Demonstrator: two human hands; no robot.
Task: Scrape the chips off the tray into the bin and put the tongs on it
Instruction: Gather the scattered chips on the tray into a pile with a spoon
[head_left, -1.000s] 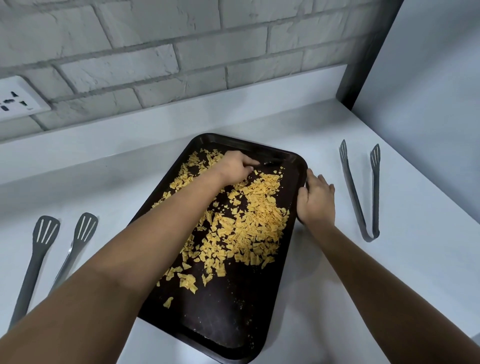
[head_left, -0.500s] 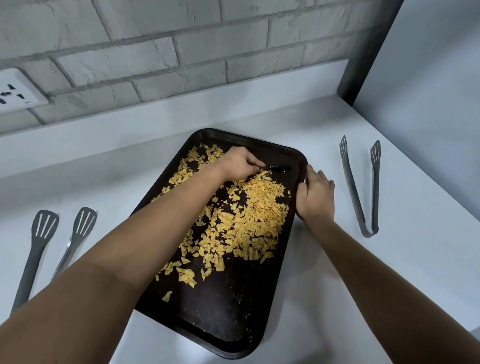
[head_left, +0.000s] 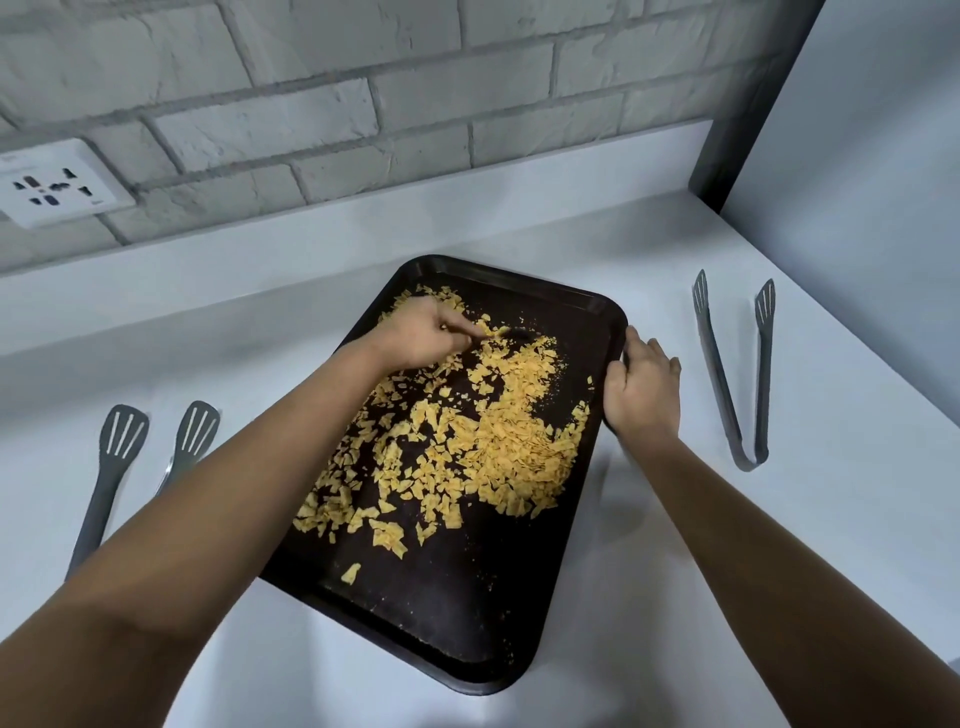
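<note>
On the far left of the white counter (head_left: 649, 597) we've got one pair of grey tongs (head_left: 111, 470) lying flat, slotted heads pointing away from us, with the handle end running under our left forearm. There's a white wall socket (head_left: 54, 187) up on the brick wall (head_left: 415, 78) behind them.

Moving right, the dark tray (head_left: 447, 613) sits in the middle, angled a bit, and the yellow chips (head_left: 498, 441) are scattered over its far half and piled mostly toward the right side. The near end of the tray is mostly bare, just crumbs. Our left hand (head_left: 423, 338) is down among the chips at the far end, fingers curled in; it looks like it's pinching something thin and dark, but it's blurry and we honestly can't tell what.

Next, our right hand (head_left: 644, 389) grips the tray's right edge near the far corner, fingers curled over the rim.

Further right, the second pair of grey tongs (head_left: 737, 374) lies on the counter, arms spread in a V with the hinge toward us, close to the right hand but not touching it. No bin in view anywhere.
</note>
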